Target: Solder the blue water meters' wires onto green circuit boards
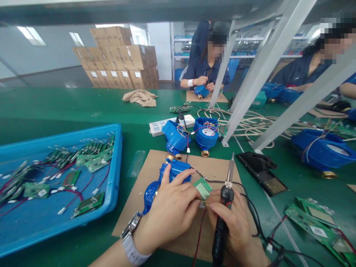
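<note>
The bench is evenly and fairly brightly lit; pale windows [32, 36] at far left burn out to white; a faint sheen lies on the green table [91, 116]; shadows are soft; the left hand [174, 204] and right hand [236, 220] look reasonably clear; far shelves [182, 53] blur; wide-angle stretch pulls at the blue tray [119, 167], near left; coarse squares mask two people [191, 72].

This is an electronics assembly workshop, shown by the green workbench [83, 107], the near soldering iron [221, 226], the blue tray [118, 159] of circuit boards [90, 204] at left, co-workers [194, 68] opposite, and stacked cartons [122, 57] at far left.
</note>
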`<state>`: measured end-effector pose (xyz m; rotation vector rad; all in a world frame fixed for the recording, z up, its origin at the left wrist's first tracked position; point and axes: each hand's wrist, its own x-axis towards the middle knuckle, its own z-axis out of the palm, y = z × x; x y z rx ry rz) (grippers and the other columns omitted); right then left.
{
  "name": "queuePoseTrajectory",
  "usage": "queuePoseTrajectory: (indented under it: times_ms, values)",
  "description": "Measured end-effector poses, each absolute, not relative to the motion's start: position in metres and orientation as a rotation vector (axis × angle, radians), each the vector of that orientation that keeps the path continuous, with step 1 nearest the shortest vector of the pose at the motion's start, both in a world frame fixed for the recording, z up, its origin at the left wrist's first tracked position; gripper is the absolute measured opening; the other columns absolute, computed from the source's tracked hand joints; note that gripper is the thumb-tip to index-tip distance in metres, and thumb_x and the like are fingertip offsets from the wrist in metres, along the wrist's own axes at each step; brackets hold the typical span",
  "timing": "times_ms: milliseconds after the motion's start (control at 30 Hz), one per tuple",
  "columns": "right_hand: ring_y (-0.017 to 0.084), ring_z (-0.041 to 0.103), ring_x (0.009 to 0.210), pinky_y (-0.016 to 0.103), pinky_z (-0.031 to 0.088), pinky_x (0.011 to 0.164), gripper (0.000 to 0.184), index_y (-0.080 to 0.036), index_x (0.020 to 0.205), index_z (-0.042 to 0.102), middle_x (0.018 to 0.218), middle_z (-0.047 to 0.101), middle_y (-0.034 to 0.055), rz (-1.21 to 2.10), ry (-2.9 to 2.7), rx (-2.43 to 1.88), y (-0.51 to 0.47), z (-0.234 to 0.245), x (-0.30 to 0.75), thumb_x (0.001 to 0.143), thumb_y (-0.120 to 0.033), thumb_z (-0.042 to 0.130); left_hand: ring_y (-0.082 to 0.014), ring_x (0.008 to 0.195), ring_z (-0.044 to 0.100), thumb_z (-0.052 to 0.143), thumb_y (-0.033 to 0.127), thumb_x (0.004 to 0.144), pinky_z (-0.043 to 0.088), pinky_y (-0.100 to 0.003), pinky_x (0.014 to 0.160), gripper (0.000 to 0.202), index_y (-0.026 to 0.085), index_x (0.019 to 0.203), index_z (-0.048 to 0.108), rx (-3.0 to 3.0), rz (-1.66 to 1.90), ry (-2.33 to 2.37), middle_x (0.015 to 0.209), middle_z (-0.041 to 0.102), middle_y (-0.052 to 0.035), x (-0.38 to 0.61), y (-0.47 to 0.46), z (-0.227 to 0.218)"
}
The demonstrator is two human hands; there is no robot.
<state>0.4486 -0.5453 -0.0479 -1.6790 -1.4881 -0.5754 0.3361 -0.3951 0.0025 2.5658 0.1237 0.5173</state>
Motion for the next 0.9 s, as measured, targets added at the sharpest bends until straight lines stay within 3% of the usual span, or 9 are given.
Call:
queuePoseTrajectory:
  times_ms: [167, 333, 600, 900]
  values:
    - [0.020, 0.063, 0.093, 0.049, 0.048, 0.088, 0.028, -0.023, 0.099, 0.053, 0.095, 0.067, 0.0044, -0.474, -1.524, -1.764, -0.543, -0.048, 0.450, 0.081, -0.001, 0.048, -0.0186, 0.127, 0.047, 0.055, 0.017, 0.085, -0.007, -0.055, 0.114, 0.011, 0.024, 0.080, 0.061, 2.542, 0.521, 0.150, 0.081, 0.070, 0.0044, 0.336, -0.395, 0.002]
    - [0.018, 0.064, 0.089, 0.038, 0.053, 0.080, 0.034, -0.024, 0.106, 0.052, 0.090, 0.066, 0.0015, -0.418, -1.454, -1.715, -0.547, -0.044, 0.455, 0.080, -0.003, 0.056, -0.0193, 0.127, 0.047, 0.055, 0.018, 0.084, -0.006, -0.055, 0.115, 0.009, 0.022, 0.078, 0.060, 2.595, 0.556, 0.146, 0.078, 0.069, 0.0028, 0.337, -0.396, 0.000]
    - [0.023, 0.053, 0.121, 0.044, 0.050, 0.095, 0.044, -0.021, 0.123, 0.045, 0.130, 0.055, 0.0128, -0.179, -1.487, -1.839, -0.567, -0.056, 0.471, 0.082, -0.016, 0.060, -0.0182, 0.125, 0.049, 0.056, 0.017, 0.082, -0.006, -0.055, 0.115, 0.011, 0.022, 0.073, 0.059, 2.640, 0.556, 0.141, 0.075, 0.068, 0.0038, 0.338, -0.396, -0.001]
    - [0.024, 0.061, 0.110, 0.039, 0.056, 0.084, 0.034, -0.020, 0.116, 0.050, 0.121, 0.062, 0.0125, -0.257, -1.446, -1.849, -0.550, -0.058, 0.460, 0.084, -0.019, 0.059, -0.0183, 0.129, 0.044, 0.054, 0.014, 0.083, -0.015, -0.057, 0.112, 0.014, 0.023, 0.073, 0.058, 2.614, 0.436, 0.149, 0.082, 0.071, 0.0053, 0.337, -0.394, 0.005]
